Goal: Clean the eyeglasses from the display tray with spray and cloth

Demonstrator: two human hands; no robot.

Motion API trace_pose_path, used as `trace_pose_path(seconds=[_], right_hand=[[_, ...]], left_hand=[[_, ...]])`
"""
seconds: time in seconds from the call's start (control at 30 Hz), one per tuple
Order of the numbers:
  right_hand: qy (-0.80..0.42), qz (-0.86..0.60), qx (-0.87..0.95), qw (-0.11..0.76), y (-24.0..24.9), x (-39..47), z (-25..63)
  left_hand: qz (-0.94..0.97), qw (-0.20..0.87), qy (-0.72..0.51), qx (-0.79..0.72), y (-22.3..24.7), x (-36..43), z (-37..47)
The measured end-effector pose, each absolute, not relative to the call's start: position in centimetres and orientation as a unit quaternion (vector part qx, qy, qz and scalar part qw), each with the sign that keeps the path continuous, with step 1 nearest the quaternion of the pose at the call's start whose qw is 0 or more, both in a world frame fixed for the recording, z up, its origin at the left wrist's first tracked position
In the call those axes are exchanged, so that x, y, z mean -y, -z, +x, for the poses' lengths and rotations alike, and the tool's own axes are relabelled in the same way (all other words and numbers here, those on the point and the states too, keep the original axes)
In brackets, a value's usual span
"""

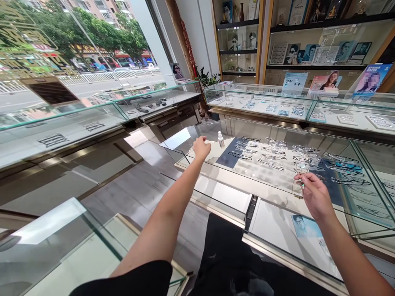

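Observation:
My right hand (316, 195) pinches a pair of thin-rimmed eyeglasses (297, 188) and holds them up over the front edge of the glass display case (216, 165). My left hand (201, 148) reaches to the far left end of the same case. Its fingers are curled closed, and what they hold, if anything, cannot be made out. Just right of that hand a small white spray bottle (221, 139) stands upright. Several rows of eyeglasses (271, 157) lie on the display, between and beyond my two hands.
Below the case, a drawer (277, 222) with a white bottom is pulled out towards me, with a blue picture card (306, 226) in it. Another glass counter (43, 242) stands at the lower left. More display cases line the window and back wall.

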State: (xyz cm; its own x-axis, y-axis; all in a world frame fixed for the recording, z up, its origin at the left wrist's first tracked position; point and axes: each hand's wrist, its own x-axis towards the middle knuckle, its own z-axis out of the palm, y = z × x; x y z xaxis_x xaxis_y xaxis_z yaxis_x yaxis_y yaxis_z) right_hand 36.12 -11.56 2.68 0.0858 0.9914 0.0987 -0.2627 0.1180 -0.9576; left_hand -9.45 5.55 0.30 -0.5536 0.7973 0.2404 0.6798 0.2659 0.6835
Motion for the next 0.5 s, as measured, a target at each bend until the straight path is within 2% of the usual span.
trace_pose_path(seconds=[0.23, 0.5], right_hand=[[-0.495, -0.422, 0.459, 0.605, -2.3, 11.5, 35.9], [-0.481, -0.423, 0.463, 0.612, -2.3, 11.7, 36.0]], left_hand=[[0.460, 0.083, -0.334, -0.819, -0.5, -4.1, -12.3], [0.425, 0.092, -0.431, -0.790, -3.0, -2.6, -12.4]])
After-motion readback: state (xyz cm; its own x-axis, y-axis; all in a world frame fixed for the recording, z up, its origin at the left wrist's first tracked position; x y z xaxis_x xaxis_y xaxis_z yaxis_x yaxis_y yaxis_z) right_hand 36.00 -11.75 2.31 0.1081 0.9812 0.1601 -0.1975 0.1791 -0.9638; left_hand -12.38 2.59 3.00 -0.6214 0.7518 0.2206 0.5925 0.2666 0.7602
